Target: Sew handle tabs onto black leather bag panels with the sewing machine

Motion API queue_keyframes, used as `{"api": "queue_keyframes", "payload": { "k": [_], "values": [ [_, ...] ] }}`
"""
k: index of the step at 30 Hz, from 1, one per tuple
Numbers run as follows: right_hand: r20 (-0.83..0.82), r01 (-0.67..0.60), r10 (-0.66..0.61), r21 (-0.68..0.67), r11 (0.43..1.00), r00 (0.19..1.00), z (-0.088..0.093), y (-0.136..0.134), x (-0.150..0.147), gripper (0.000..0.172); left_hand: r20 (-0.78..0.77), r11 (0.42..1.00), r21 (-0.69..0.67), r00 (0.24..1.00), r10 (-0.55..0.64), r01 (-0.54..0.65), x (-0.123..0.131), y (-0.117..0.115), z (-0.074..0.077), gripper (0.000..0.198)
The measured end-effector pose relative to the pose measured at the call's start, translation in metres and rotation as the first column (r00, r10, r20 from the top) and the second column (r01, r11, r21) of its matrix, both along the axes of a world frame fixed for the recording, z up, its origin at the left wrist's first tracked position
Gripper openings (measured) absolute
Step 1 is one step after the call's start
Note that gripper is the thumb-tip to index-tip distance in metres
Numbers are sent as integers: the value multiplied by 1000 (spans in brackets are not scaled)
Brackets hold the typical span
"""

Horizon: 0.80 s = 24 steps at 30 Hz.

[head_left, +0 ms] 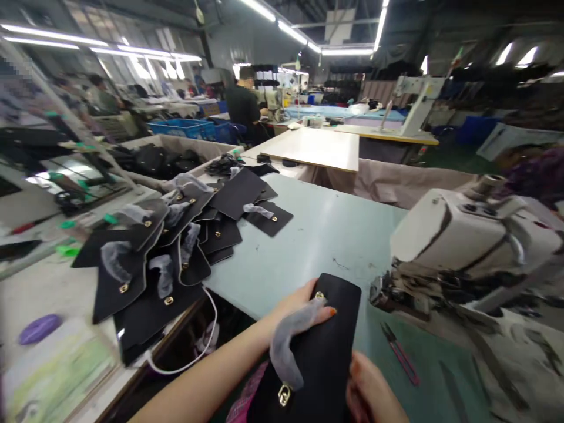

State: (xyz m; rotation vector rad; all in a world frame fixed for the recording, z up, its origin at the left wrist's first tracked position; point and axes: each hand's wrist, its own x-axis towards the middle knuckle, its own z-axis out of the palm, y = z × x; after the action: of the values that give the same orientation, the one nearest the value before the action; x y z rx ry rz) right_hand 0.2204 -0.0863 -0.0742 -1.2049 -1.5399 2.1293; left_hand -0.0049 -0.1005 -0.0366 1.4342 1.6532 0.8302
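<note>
A black bag panel [330, 352] is in front of me, tilted, its far end over the pale green table. Its curved handle [284, 346] is wrapped in cloudy plastic, with a gold fitting [284, 395] at the near end and another gold fitting [319, 295] at the far end. My left hand [305, 294] grips the panel's far left side, thumb on top beside the handle, the other fingers mostly hidden. On the right edge, my right hand [370, 385] is closed on the panel with curled fingers. Pink-handled thread snips [400, 353] lie to its right.
A sewing machine [467, 247] stands close on the right. Similar black panels with wrapped handles [118, 282] are heaped on the left. A white cord [211, 335] loops by the table edge [238, 305]. A purple oval object [40, 329] lies far left. A person [241, 106] is farther back.
</note>
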Motion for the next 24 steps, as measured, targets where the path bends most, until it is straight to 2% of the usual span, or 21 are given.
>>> {"api": "queue_keyframes", "payload": {
  "k": [2, 4, 5, 7, 8, 9, 11, 12, 13, 14, 15, 17, 19, 22, 24],
  "values": [
    [10, -59, 60, -51, 997, 998, -6, -12, -22, 71, -93, 999, 45, 996, -17, 22, -15, 4, -7, 96],
    [15, -42, 42, -53, 998, 999, -7, -7, -41, 66, -183, 984, 176, 983, 6, 27, -41, 6, -14, 89],
    [14, 1, 0, -42, 999, 1000, -6, 3, -49, 64, -207, 970, 242, 977, 57, -6, -58, 5, -15, 81],
    [-40, 174, -174, 12, 985, 984, -2, 32, -64, 55, -266, 909, 380, 921, 283, -170, -100, -3, -10, 70],
    [-102, 293, -289, 27, 956, 952, 1, 49, -70, 51, -297, 852, 451, 856, 422, -264, -124, -11, -4, 69],
    [-183, 404, -395, 15, 915, 900, 3, 65, -76, 48, -348, 771, 541, 745, 569, -336, -147, -22, 4, 68],
    [-329, 518, -511, -73, 852, 794, 5, 89, -86, 48, -438, 615, 674, 449, 779, -409, -188, -51, 19, 67],
    [-366, 521, -523, -112, 846, 770, 3, 95, -89, 51, -497, 589, 679, 316, 808, -439, -205, -67, 24, 68],
    [-371, 500, -512, -137, 855, 775, 0, 96, -91, 55, -580, 608, 638, 224, 783, -472, -218, -84, 27, 67],
    [-349, 461, -483, -150, 875, 803, -5, 92, -91, 58, -668, 643, 563, 172, 724, -519, -229, -100, 27, 62],
    [-306, 417, -445, -157, 895, 841, -10, 85, -91, 60, -739, 672, 465, 164, 653, -576, -236, -115, 26, 52],
    [-215, 335, -368, -174, 926, 905, -22, 64, -88, 60, -803, 691, 279, 233, 549, -667, -244, -135, 19, 36],
    [-161, 288, -316, -175, 941, 935, -30, 45, -84, 58, -786, 701, 181, 326, 524, -690, -244, -143, 14, 39],
    [-132, 261, -276, -118, 958, 952, -30, 28, -79, 55, -728, 741, 181, 419, 543, -646, -227, -133, 18, 43],
    [-130, 244, -244, -21, 970, 961, -23, 24, -75, 52, -590, 784, 224, 560, 582, -579, -202, -118, 28, 43]
  ]
}}
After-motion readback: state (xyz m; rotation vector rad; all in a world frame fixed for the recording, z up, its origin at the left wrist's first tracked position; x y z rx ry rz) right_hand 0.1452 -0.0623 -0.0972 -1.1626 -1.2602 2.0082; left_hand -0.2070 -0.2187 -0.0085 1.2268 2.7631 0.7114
